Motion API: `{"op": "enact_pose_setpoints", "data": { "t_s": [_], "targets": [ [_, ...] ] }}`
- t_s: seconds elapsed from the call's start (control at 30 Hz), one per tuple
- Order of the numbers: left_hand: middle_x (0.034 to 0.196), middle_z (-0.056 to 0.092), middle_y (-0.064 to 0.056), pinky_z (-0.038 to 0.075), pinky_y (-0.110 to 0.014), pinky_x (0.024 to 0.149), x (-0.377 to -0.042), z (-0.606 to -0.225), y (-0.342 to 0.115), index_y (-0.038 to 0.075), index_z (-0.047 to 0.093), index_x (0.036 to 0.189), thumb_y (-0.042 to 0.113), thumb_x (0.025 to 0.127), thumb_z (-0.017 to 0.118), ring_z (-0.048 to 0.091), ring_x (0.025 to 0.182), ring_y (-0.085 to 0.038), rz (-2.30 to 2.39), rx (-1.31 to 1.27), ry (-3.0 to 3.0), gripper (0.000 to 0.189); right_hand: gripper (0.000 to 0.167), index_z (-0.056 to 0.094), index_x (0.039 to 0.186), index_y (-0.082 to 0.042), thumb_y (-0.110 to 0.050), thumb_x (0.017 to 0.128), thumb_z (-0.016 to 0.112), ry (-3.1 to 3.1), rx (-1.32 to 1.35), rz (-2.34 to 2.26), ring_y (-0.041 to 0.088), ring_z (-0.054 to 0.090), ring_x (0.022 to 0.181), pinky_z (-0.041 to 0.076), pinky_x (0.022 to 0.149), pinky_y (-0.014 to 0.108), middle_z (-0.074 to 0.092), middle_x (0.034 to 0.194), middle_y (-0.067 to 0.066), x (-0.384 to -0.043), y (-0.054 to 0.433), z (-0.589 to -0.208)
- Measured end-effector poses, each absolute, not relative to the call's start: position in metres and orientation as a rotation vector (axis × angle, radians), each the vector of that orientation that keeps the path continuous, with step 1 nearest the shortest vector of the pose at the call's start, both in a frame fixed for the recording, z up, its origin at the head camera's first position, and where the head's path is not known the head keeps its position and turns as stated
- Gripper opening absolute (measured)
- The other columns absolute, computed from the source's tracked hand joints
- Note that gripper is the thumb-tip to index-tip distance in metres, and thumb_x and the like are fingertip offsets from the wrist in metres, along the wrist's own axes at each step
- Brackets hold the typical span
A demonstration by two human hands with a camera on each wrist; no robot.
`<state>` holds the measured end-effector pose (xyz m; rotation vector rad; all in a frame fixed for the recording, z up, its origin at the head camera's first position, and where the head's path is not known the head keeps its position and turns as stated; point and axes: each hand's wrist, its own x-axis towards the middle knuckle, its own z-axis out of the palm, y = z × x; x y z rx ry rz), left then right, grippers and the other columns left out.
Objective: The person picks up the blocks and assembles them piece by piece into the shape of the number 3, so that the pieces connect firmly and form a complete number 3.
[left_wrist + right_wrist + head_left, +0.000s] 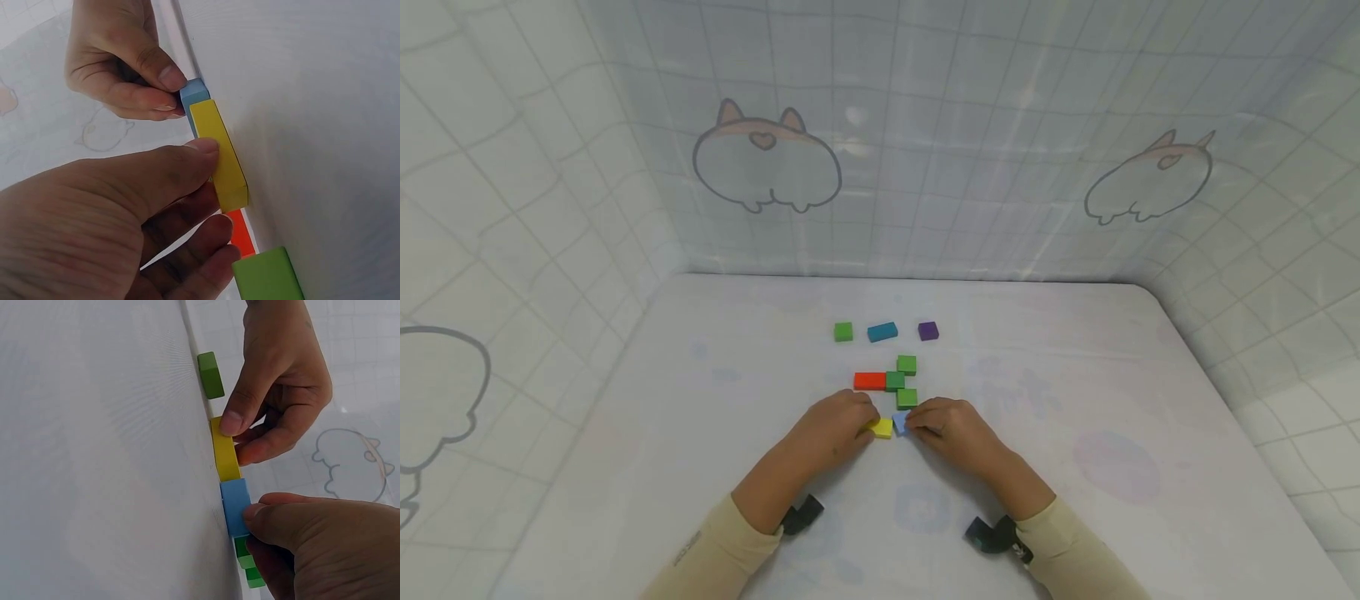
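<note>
A yellow block [883, 428] lies low on the white table surface, and my left hand [838, 425] pinches it between thumb and fingers. In the left wrist view the thumb presses the long yellow side. My right hand [958, 433] pinches a light blue block [235, 506] at its side. The blue and yellow blocks sit end to end, close together or touching. Just beyond them is a joined-looking group: a red block [869, 381], a dark green cube [895, 381] at its right end, and two light green cubes, one behind [907, 364] and one in front [907, 398].
Farther back stand a light green cube [843, 332], a teal block [882, 332] and a purple cube [928, 331] in a spaced row. The white tabletop [1075, 375] ends at a back edge before a grid-patterned curtain [925, 167], which also hangs at both sides.
</note>
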<state>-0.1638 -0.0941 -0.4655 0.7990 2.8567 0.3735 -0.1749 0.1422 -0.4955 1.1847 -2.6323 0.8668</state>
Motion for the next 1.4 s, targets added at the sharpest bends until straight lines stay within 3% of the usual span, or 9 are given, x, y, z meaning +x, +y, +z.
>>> {"op": "enact_pose_setpoints", "data": {
  "t_s": [1.4],
  "targets": [
    [0.103,0.07,0.003,0.055,-0.03,0.088,-0.1631,-0.4644,-0.0969,0.013,0.075,0.108,0.018,0.089,0.075,0.058,0.093,-0.014,0.397,0.789,2.846,0.02,0.017,0.079,0.102,-0.01,-0.007,0.085,0.078,-2.667,1.114,0.917,0.011,0.07,0.101,0.056,0.09,0.025,0.075,0.104,-0.003,-0.1729,0.1366,-0.4999]
  ]
}}
